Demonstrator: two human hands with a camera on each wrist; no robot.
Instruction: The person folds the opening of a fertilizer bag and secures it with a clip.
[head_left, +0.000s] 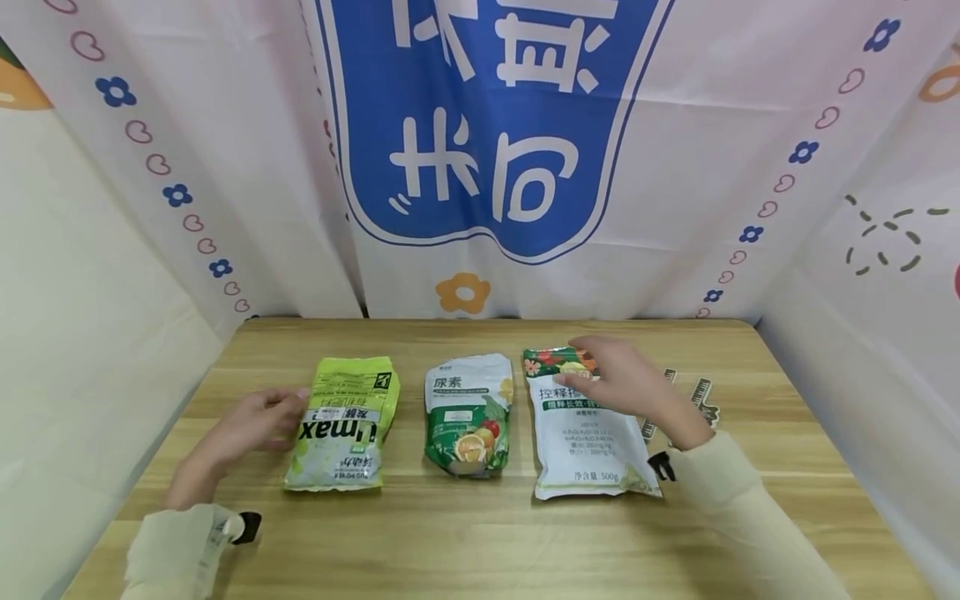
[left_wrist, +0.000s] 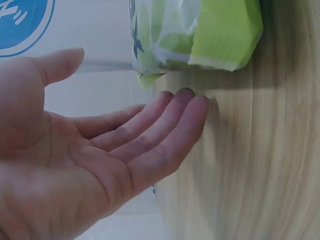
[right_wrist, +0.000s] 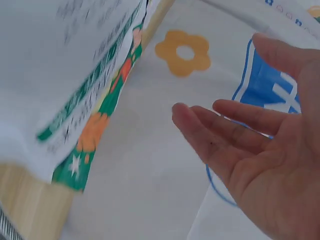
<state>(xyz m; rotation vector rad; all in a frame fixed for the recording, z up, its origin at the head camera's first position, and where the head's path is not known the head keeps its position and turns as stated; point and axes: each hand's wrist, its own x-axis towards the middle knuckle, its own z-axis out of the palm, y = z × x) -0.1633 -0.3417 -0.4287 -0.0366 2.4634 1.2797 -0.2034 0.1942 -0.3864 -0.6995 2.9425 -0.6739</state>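
Three fertilizer bags lie in a row on the wooden table. On the left is a lime-green bag (head_left: 345, 454), its print upside down. My left hand (head_left: 258, 425) is beside its left edge; the left wrist view shows the palm and loosely bent fingers (left_wrist: 165, 130) just short of the green bag (left_wrist: 225, 35). A white-and-green bag (head_left: 465, 417) with fruit pictures lies in the middle. Over the top right of the white bag (head_left: 588, 450) with a floral band hovers my right hand (head_left: 622, 379). In the right wrist view its relaxed fingers (right_wrist: 200, 137) hold nothing, apart from the white bag (right_wrist: 65, 65).
Dark keyboard-patterned flat pieces (head_left: 701, 393) lie right of the white bag, partly behind the right hand. The wooden table (head_left: 480, 550) ends at a printed curtain (head_left: 675, 208) behind, and white cloth walls (head_left: 82, 333) flank both sides.
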